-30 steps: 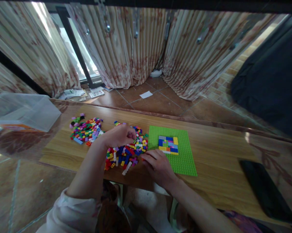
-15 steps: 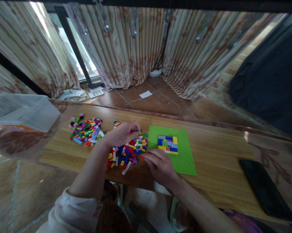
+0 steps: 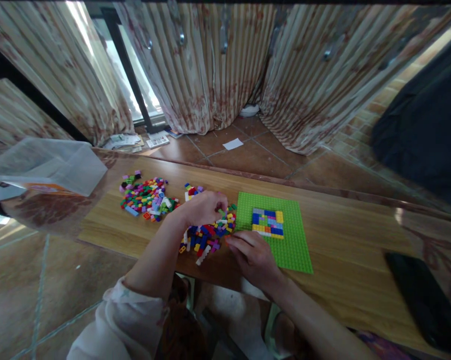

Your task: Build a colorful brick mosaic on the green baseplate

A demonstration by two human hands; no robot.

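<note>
A green baseplate lies on the wooden table, with a small block of blue, yellow and grey bricks built on it. Left of the plate is a pile of loose coloured bricks. My left hand hovers over that pile, fingers pinched together; what it pinches is too small to make out. My right hand rests at the plate's near left corner, fingers curled over a small orange-red brick.
A second pile of loose bricks lies farther left. A clear plastic box stands at the table's left end. A dark flat phone-like object lies at the right. Curtains, a window and papers on the tiled floor are behind the table.
My left hand has shifted slightly right across the brick pile and its fingers have closed into a pinch. The right hand has stayed by the plate's corner. The camera view has shifted a little.
</note>
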